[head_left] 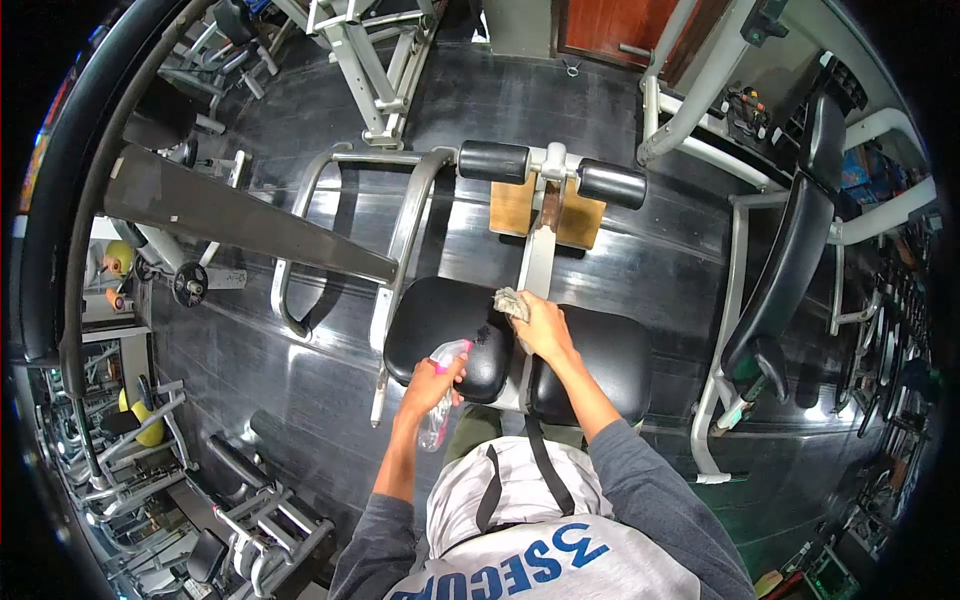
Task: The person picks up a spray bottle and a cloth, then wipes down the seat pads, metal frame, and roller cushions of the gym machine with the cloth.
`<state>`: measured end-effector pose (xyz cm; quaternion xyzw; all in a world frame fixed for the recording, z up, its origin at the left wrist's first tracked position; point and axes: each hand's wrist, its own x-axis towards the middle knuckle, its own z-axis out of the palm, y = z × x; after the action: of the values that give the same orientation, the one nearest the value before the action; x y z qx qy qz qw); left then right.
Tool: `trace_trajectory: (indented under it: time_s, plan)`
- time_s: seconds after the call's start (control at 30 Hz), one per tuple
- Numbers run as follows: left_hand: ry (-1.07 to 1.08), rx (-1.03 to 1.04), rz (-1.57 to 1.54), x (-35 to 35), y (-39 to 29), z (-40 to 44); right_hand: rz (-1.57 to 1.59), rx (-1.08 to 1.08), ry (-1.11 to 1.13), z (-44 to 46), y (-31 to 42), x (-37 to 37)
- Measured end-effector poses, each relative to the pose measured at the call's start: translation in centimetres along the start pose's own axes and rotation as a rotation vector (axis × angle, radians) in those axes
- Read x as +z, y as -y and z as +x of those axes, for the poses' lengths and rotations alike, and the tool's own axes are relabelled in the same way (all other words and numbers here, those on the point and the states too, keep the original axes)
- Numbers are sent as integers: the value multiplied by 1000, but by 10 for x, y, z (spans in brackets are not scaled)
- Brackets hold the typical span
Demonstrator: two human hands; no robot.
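My left hand [432,382] is wrapped round a clear spray bottle [437,422] with a pink nozzle, held over the near edge of the left black seat pad [430,310]. A dark wet-looking patch shows on that pad, just beyond the nozzle. In my right hand [542,325] is a crumpled greyish cloth [510,303], at the inner edge of the left pad near the gap between the pads. The right black seat pad [600,365] lies under my right forearm.
Two black foam rollers [494,161] sit on the machine's far end, above wooden boards [578,220]. A silver tube frame [415,200] and a long grey beam [240,215] stand to the left. A black padded bench [790,260] stands at right. More gym machines surround the dark floor.
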<state>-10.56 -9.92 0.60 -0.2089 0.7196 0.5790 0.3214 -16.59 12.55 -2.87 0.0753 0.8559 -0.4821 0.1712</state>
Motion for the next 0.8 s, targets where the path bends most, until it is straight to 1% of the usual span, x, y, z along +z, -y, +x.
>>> trace_trajectory:
  time_s: [0.03, 0.07, 0.1, 0.13, 0.17, 0.2, 0.27, 0.33, 0.4, 0.47, 0.53, 0.57, 0.6, 0.67, 0.7, 0.77, 0.8]
  plan:
    - [0, 77, -63, -2, 5, 2, -77, -88, -14, 2, -3, 9]
    - [-3, 78, -62, -5, 11, 4, -154, -174, -30, 4, -5, 17]
    - [-1, 106, -145, -8, 13, 4, -184, -216, 11, 5, -3, 23]
    - [0, 133, -229, -11, 15, 3, -299, -261, 69, 5, -1, 30]
    - [49, 128, -252, -18, 22, 3, -303, -289, 61, -1, -1, 35]
    - [45, 128, -255, -23, 23, 1, -308, -316, 55, -10, 4, 36]
    - [101, 127, -331, -30, 20, -6, -283, -445, 146, -27, 8, 32]
    - [105, 142, -351, -38, 22, -7, -216, -525, 223, -45, 7, 26]
    - [237, 93, -376, -47, 27, -4, -210, -552, 226, -49, -3, 20]
    - [218, 63, -395, -48, 29, -2, -201, -584, 230, -43, -12, 18]
    - [138, 1, -272, -46, 30, -1, -231, -517, 121, -26, -22, 25]
    - [132, 80, -299, -41, 30, -2, -248, -490, 18, -16, -26, 31]
    - [130, 79, -302, -38, 30, -3, -208, -431, 5, -7, -24, 30]
    - [67, 86, -418, -34, 28, -6, -127, -265, 0, 2, -18, 35]
    - [75, 103, -458, -36, 29, -4, -126, -266, 2, -1, -14, 37]
    - [67, 104, -455, -37, 32, -5, -219, -380, 38, -13, -7, 40]
    - [60, 108, -453, -37, 30, -4, -215, -424, 73, -22, -6, 44]
